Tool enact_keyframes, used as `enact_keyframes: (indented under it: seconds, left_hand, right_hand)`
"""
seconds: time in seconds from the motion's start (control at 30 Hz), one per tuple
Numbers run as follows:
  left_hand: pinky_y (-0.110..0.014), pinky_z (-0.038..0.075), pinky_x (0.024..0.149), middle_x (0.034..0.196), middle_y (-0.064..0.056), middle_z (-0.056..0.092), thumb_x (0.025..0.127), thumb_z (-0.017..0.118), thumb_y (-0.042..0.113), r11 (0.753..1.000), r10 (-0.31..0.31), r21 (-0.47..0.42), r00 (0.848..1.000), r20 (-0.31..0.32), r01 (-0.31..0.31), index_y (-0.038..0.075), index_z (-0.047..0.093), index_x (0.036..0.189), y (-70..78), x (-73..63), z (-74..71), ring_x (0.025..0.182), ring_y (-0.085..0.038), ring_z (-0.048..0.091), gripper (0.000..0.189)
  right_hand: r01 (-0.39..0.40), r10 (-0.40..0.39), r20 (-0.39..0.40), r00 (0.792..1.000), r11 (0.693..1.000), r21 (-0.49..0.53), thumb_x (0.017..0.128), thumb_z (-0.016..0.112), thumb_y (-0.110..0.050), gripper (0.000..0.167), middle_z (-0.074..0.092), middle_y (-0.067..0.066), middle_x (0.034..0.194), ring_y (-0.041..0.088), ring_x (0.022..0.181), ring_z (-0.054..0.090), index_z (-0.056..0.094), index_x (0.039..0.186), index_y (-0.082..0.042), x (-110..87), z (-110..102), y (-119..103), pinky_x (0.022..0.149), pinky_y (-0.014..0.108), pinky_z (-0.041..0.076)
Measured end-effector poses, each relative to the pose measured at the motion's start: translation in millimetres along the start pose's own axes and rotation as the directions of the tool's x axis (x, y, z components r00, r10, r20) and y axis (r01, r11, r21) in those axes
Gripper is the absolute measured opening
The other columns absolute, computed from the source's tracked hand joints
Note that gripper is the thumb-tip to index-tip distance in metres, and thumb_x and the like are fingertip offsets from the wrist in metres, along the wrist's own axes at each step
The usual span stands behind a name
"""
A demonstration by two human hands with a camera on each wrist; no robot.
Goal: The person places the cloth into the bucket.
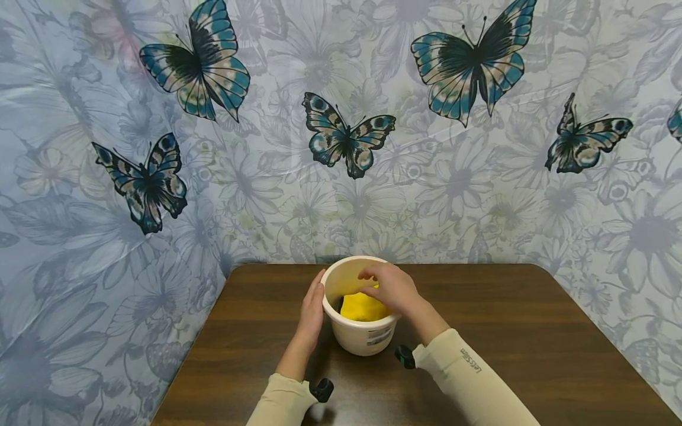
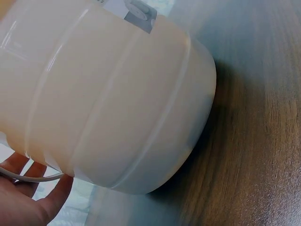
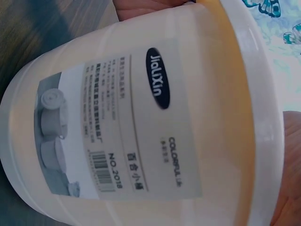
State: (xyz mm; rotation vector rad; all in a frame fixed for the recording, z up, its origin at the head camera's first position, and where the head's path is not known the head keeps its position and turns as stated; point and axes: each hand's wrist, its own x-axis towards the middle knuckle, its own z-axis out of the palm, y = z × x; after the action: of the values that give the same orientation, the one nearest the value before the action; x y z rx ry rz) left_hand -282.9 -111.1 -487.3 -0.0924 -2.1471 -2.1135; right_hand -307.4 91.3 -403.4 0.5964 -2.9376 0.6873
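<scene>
A cream plastic bucket (image 1: 356,338) stands on the wooden table, its printed label (image 3: 136,117) facing the right wrist camera. Inside lies a bright yellow, soft-looking item (image 1: 362,307), partly hidden by the front rim; I cannot tell its kind. My left hand (image 1: 313,310) rests along the bucket's left side, fingers fairly straight and pointing up to the rim. In the left wrist view its thumb and fingers (image 2: 59,193) touch the bucket around a thin handle (image 2: 35,179). Over the right rim reaches my right hand (image 1: 393,288), thumb and fingers apart above the yellow item.
The brown table (image 1: 479,331) extends on both sides of the bucket. Behind it hangs a pale floral backdrop (image 1: 266,207) with printed butterflies, close to the table's far edge. Small black devices (image 1: 322,390) sit at both wrists, over cream sleeves (image 1: 474,378).
</scene>
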Motion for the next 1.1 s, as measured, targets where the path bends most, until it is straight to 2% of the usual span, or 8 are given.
enact_keyframes:
  seconds: [0.17, 0.33, 0.53, 0.7, 0.8, 0.9, 1.0, 1.1]
  left_hand:
    - [-0.06, 0.025, 0.121, 0.164, -0.009, 0.032, 0.109, 0.033, 0.038, 1.0, -0.008, 0.016, 1.0, -0.004, 0.008, 0.019, 0.035, 0.156, 0.8, 2.0, -4.8, 0.15, -0.036, 0.03, 0.051]
    - [-0.06, 0.032, 0.118, 0.161, -0.011, 0.037, 0.108, 0.036, 0.041, 0.999, -0.01, 0.051, 0.999, -0.031, 0.012, 0.023, 0.036, 0.156, 4.8, 4.2, -14.2, 0.147, -0.036, 0.036, 0.051]
    - [-0.058, 0.032, 0.119, 0.155, -0.015, 0.045, 0.109, 0.04, 0.034, 0.998, 0.028, 0.065, 1.0, -0.011, -0.027, 0.022, 0.034, 0.157, 12.2, 4.6, -28.7, 0.146, -0.035, 0.039, 0.05]
    - [-0.056, 0.029, 0.121, 0.157, -0.014, 0.043, 0.107, 0.045, 0.031, 0.982, 0.089, 0.168, 0.996, 0.008, -0.089, 0.022, 0.035, 0.156, 11.3, 5.0, -41.5, 0.147, -0.035, 0.037, 0.051]
    - [-0.059, 0.03, 0.119, 0.161, -0.008, 0.038, 0.106, 0.045, 0.038, 0.953, 0.113, 0.28, 0.994, 0.012, -0.112, 0.028, 0.034, 0.156, 10.8, 4.9, -49.3, 0.149, -0.035, 0.034, 0.052]
    - [-0.063, 0.026, 0.12, 0.164, -0.005, 0.031, 0.106, 0.045, 0.042, 0.906, 0.143, 0.397, 0.989, 0.039, -0.147, 0.031, 0.032, 0.157, 12.0, 4.9, -57.7, 0.152, -0.035, 0.027, 0.054]
    - [-0.067, 0.022, 0.119, 0.167, -0.005, 0.025, 0.106, 0.045, 0.041, 0.846, 0.174, 0.5, 0.982, 0.069, -0.185, 0.029, 0.03, 0.158, 13.6, 4.3, -65.8, 0.153, -0.037, 0.022, 0.056]
    - [-0.073, 0.018, 0.116, 0.168, -0.007, 0.021, 0.106, 0.046, 0.04, 0.772, 0.186, 0.603, 0.979, 0.088, -0.201, 0.028, 0.028, 0.159, 13.3, 3.0, -72.1, 0.153, -0.04, 0.021, 0.057]
  right_hand:
    - [0.0, 0.001, -0.046, 0.999, 1.0, 0.01, 0.089, 0.076, -0.032, 0.028, 0.071, -0.002, 0.114, 0.023, 0.107, 0.064, 0.073, 0.115, -0.024, -3.7, -4, 1, 0.086, 0.045, 0.056]
    - [0.019, -0.015, -0.132, 0.991, 0.999, 0.028, 0.09, 0.074, -0.031, 0.03, 0.071, 0.003, 0.118, 0.027, 0.11, 0.064, 0.073, 0.118, -0.022, -10.8, -13, 7, 0.089, 0.049, 0.056]
    - [0.072, -0.056, -0.26, 0.964, 0.996, 0.052, 0.09, 0.074, -0.031, 0.034, 0.066, 0.005, 0.127, 0.031, 0.119, 0.059, 0.071, 0.121, -0.018, -20.7, -19, 22, 0.094, 0.053, 0.054]
    - [0.094, -0.06, -0.331, 0.942, 0.992, 0.086, 0.091, 0.074, -0.031, 0.042, 0.06, 0.009, 0.139, 0.037, 0.129, 0.053, 0.066, 0.13, -0.015, -30.4, -22, 41, 0.102, 0.06, 0.047]
    - [0.087, -0.05, -0.348, 0.936, 0.992, 0.092, 0.092, 0.073, -0.031, 0.05, 0.053, 0.012, 0.147, 0.04, 0.135, 0.046, 0.06, 0.138, -0.016, -36.9, -22, 56, 0.108, 0.064, 0.04]
    - [0.082, -0.045, -0.355, 0.934, 0.992, 0.091, 0.092, 0.072, -0.032, 0.057, 0.047, 0.015, 0.152, 0.043, 0.137, 0.042, 0.054, 0.144, -0.016, -44.2, -22, 72, 0.109, 0.067, 0.037]
    - [0.07, -0.037, -0.353, 0.935, 0.994, 0.081, 0.092, 0.072, -0.033, 0.063, 0.042, 0.019, 0.155, 0.048, 0.138, 0.039, 0.05, 0.148, -0.014, -52.1, -21, 86, 0.107, 0.071, 0.035]
    - [0.044, -0.02, -0.344, 0.939, 0.997, 0.061, 0.092, 0.071, -0.035, 0.067, 0.037, 0.021, 0.158, 0.051, 0.139, 0.037, 0.045, 0.151, -0.014, -60.3, -18, 98, 0.105, 0.074, 0.033]
